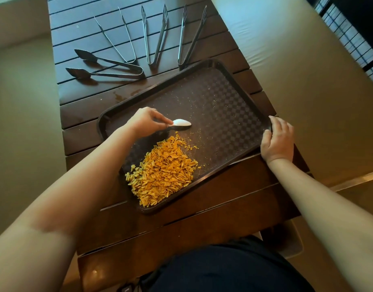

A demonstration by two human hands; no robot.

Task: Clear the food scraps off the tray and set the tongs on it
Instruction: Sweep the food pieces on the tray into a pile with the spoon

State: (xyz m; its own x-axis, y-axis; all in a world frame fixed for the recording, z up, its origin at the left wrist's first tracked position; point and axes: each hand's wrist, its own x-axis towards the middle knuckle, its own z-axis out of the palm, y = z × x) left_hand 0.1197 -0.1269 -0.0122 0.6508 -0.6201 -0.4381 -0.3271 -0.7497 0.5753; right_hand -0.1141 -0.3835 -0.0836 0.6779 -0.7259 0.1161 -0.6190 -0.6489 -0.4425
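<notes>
While the left hand (144, 121) pinches a white spoon (181, 122) low over the middle of the tray (227, 106), the right hand (277, 140) curls its fingers over the tray's right rim. Orange scraps (162, 171) lie heaped in the near left corner of the tray, with a few crumbs scattered across its checkered floor. Four tongs (154, 36) lie fanned out on the dark slatted table (80, 95) beyond the tray, all with arms apart; the rightmost pair touches or nearly touches the tray's far rim.
</notes>
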